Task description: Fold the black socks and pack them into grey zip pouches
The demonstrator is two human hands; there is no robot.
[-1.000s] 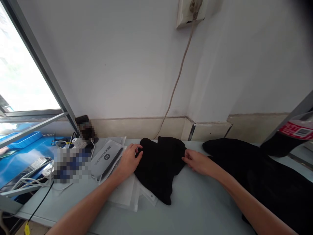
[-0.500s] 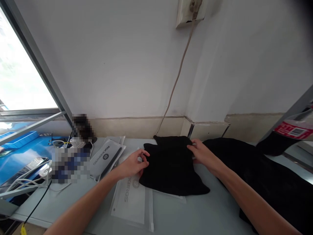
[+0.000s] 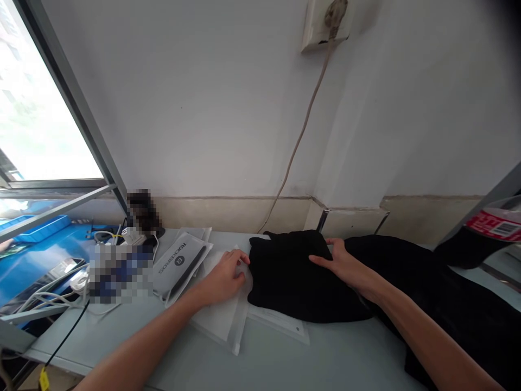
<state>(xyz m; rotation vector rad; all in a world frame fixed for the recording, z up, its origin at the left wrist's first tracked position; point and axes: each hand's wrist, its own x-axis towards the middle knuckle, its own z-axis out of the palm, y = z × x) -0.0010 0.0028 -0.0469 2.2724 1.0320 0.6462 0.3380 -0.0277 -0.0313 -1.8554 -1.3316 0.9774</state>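
Observation:
A piece of black cloth lies on the grey tabletop, its far edge folded in an uneven line. At its left edge is my left hand, thumb and fingers bent but apart, fingertips by the fabric. My right hand rests at the cloth's upper right, thumb stretched over the top and fingers spread at the far edge. Beneath my left hand lies a clear zip bag. Another flat clear bag shows from under the cloth's near edge. Further right spreads a larger black cloth, partly behind my right forearm.
Printed grey pouches in clear packaging lie on the left, beside tangled white cables and a blurred patch. A bottle of dark drink is at the far right. A cord hangs down the wall from a socket.
The black cloth has shifted right, and its far flap shows less. My right hand has moved right, its thumb now over the fabric. The clear bag beneath my left hand has turned slightly.

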